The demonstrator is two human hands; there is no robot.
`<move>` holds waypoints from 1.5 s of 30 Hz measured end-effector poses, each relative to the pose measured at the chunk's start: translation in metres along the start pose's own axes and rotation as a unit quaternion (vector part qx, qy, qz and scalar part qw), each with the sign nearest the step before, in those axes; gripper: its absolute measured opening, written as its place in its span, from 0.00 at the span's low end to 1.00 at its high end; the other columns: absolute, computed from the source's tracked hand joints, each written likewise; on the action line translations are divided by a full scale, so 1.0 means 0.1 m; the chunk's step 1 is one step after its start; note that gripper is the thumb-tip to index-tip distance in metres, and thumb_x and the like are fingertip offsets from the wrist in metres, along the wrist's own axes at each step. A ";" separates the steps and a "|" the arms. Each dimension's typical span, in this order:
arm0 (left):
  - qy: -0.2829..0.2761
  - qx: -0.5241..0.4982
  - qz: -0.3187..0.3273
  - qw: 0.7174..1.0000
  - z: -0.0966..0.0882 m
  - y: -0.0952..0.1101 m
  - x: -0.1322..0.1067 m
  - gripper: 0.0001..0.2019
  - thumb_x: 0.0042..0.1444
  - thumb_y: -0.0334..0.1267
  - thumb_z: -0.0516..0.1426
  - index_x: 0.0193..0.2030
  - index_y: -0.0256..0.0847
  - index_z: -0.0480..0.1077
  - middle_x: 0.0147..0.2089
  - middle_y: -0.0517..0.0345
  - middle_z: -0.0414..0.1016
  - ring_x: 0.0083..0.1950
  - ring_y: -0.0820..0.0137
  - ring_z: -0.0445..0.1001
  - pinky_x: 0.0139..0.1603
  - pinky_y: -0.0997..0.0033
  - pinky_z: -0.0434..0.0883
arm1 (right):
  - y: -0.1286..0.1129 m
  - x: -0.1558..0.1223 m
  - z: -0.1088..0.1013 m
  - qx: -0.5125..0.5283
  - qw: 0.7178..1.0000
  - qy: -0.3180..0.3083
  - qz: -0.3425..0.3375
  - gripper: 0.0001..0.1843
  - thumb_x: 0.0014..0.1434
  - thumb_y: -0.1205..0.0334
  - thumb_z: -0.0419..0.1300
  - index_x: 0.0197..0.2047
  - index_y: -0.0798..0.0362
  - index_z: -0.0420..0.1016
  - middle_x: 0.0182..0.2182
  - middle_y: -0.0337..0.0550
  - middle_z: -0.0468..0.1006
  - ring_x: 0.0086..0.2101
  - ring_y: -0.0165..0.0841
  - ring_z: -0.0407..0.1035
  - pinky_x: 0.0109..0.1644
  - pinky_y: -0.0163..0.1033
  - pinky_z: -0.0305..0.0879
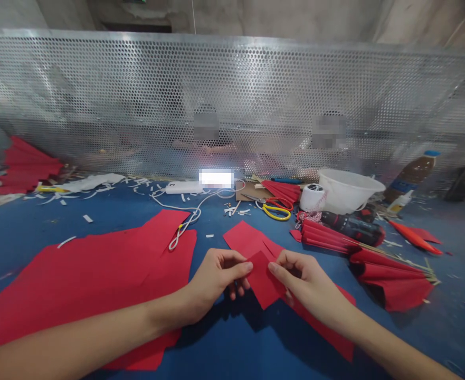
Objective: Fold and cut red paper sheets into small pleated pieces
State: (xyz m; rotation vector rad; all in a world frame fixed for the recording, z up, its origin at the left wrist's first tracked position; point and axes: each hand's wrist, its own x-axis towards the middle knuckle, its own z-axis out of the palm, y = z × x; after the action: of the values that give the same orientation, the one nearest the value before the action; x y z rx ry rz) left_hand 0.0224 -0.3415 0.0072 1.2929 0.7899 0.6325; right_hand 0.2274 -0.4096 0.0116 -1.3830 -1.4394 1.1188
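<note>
Between my two hands a small square of red paper (263,282) is held up, turned so one corner points down. My left hand (226,272) pinches its left edge between thumb and fingers. At the right edge, the thumb and fingers of my right hand (295,272) pinch the same piece. Behind and below it lies more red paper (243,236), partly hidden by the held square and my right hand. Large red sheets (97,279) are spread on the blue table to the left, partly under my left forearm.
A white cable (195,214) trails over the sheets from a power strip (184,187). Yellow-handled scissors (276,213), a white bowl (349,187), a drill (353,226), folded red pieces (398,279) and a bottle (412,174) stand or lie right. Perforated metal (252,95) closes the back.
</note>
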 end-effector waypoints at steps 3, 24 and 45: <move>0.023 -0.016 0.005 1.000 0.00 0.00 0.01 0.15 0.53 0.47 0.67 0.29 0.36 0.75 0.20 0.60 0.74 0.19 0.78 0.68 0.18 0.83 0.64 | -0.01 0.00 0.01 0.022 1.000 -0.010 0.010 0.22 0.64 0.42 0.61 0.31 0.53 0.68 0.15 0.30 0.68 0.16 0.27 0.64 0.23 0.32 0.57; 0.029 -0.001 0.042 0.999 0.03 -0.01 0.02 0.16 0.60 0.48 0.64 0.38 0.33 0.77 0.29 0.52 0.79 0.29 0.68 0.80 0.28 0.75 0.75 | 0.05 0.11 -0.08 -0.004 0.999 -0.053 -0.001 0.22 0.64 0.47 0.63 0.27 0.55 0.70 0.14 0.34 0.69 0.15 0.25 0.61 0.22 0.31 0.54; 0.062 -0.007 0.037 0.997 0.02 -0.02 0.01 0.16 0.56 0.46 0.66 0.40 0.32 0.81 0.32 0.47 0.81 0.31 0.66 0.79 0.33 0.71 0.76 | 0.03 0.05 -0.07 -0.034 0.997 -0.055 0.037 0.25 0.63 0.44 0.61 0.25 0.56 0.71 0.15 0.33 0.64 0.16 0.23 0.52 0.19 0.31 0.44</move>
State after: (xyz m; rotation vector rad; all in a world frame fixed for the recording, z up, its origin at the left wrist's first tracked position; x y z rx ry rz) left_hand 0.0244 -0.3419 0.0057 1.2836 0.8401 0.7831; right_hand 0.2351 -0.4037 0.0106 -1.4531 -1.5267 1.2199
